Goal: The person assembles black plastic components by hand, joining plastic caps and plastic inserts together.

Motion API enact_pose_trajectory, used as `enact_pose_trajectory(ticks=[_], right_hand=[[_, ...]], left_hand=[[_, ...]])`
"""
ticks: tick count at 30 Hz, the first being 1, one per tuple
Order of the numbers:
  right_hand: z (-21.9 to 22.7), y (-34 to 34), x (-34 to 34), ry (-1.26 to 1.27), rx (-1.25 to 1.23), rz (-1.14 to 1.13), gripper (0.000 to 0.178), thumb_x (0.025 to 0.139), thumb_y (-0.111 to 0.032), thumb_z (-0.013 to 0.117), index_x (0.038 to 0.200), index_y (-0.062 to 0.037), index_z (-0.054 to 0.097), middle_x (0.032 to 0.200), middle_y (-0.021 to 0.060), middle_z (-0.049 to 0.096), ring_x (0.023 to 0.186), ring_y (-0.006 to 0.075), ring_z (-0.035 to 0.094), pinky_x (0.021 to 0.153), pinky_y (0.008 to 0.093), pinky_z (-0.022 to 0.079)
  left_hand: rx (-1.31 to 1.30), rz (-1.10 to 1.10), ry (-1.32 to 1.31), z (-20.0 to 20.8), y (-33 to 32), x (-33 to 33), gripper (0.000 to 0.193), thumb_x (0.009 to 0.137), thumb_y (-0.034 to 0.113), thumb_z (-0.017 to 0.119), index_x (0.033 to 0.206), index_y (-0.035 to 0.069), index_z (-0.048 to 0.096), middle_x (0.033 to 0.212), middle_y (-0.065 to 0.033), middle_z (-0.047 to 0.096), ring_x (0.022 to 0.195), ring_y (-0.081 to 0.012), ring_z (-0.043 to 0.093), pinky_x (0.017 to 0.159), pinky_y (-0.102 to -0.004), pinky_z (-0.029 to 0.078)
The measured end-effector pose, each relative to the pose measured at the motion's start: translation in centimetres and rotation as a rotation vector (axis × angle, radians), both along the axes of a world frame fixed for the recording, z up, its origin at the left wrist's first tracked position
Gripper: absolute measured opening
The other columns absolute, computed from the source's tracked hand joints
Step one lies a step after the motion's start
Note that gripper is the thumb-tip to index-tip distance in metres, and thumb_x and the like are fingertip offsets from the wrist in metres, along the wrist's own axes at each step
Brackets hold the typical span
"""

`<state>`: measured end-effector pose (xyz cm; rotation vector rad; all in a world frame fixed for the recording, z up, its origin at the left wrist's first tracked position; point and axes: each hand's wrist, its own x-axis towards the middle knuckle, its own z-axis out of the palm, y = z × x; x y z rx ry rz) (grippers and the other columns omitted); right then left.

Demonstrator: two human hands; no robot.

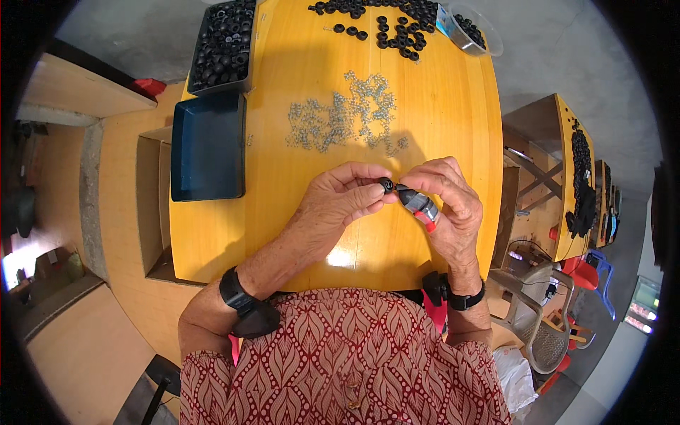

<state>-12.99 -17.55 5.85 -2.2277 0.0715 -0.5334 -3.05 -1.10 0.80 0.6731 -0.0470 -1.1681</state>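
Observation:
Over the near middle of the table, my left hand (pixel 341 193) pinches a small round black part (pixel 386 185) between thumb and fingertips. Opposite it, my right hand (pixel 451 205) is closed around pliers (pixel 416 202) with a dark, narrow nose and red on the handle. The nose points left, right up at the black part; whether it grips anything there is too small to make out. Beyond both hands, many tiny silvery metal pieces (pixel 338 120) lie scattered on the yellow table (pixel 283 227).
At the far left stands a dark bin (pixel 249 78) full of black round parts, with an empty dark blue tray (pixel 209 149) nearer me. More black parts (pixel 400 39) lie at the far edge beside a clear tub (pixel 489 44). Chairs (pixel 542 333) stand at the right.

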Motion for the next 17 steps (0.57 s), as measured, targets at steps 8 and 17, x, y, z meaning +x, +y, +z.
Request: enact_pose_trajectory(ticks=[8, 17], right_hand=[[0.49, 0.06, 0.27, -0.023, -0.173, 0.019, 0.023, 0.072, -0.013, 0.076, 0.093, -0.0053, 0.07, 0.087, 0.0072, 0.065, 0.081, 0.0244, 0.059, 0.073, 0.0329, 0.047], [0.89, 0.11, 0.45, -0.038, -0.315, 0.06, 0.022, 0.073, -0.014, 0.075, 0.093, -0.006, 0.07, 0.087, 0.0075, 0.065, 0.081, 0.0249, 0.059, 0.073, 0.0347, 0.048]], left_hand=[[0.012, 0.005, -0.014, -0.03, 0.16, -0.12, 0.024, 0.09, 0.006, 0.065, 0.114, 0.006, 0.062, 0.107, -0.0059, 0.066, 0.095, -0.014, 0.066, 0.087, -0.0233, 0.054], [0.037, 0.001, -0.043, -0.18, 0.23, -0.2, 0.025, 0.09, 0.006, 0.065, 0.115, 0.007, 0.062, 0.107, -0.005, 0.065, 0.097, -0.0144, 0.064, 0.089, -0.0257, 0.053]])
